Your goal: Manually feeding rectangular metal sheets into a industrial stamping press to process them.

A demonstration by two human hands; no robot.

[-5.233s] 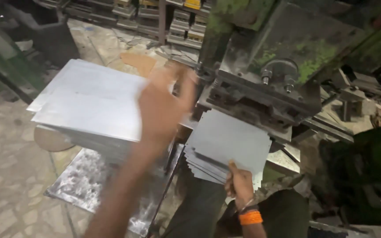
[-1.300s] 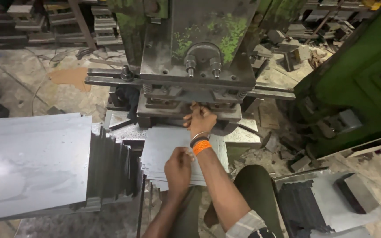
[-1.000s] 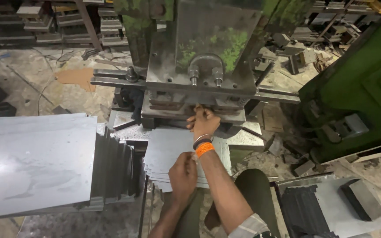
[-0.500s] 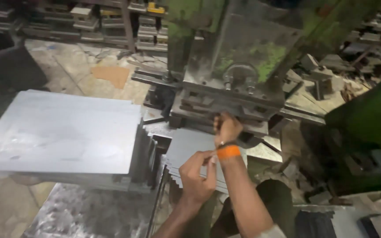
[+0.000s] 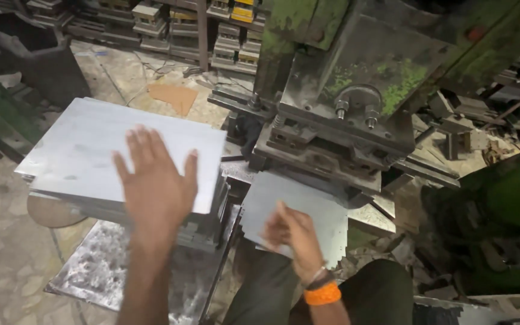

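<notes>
On the left a tall stack [image 5: 121, 162] of plain grey metal sheets stands beside the press [image 5: 332, 120]. The left hand [image 5: 154, 180] is spread flat, fingers apart, over the top sheet near its right edge; it grips nothing, and whether the palm touches the sheet or hovers just above cannot be told, since the hand is blurred. To the right, a smaller pile [image 5: 296, 210] of sheets lies at the mouth of the press, under its die block. The right hand [image 5: 293, 232], with an orange band at the wrist, is closed on the near edge of that pile, thumb on top. Judged from this, many sheets on the left are still unworked and a few lie at the press. The far end of the pile is hidden under the die, so how deep it sits is unclear. The stack's left corner is partly cut off.
</notes>
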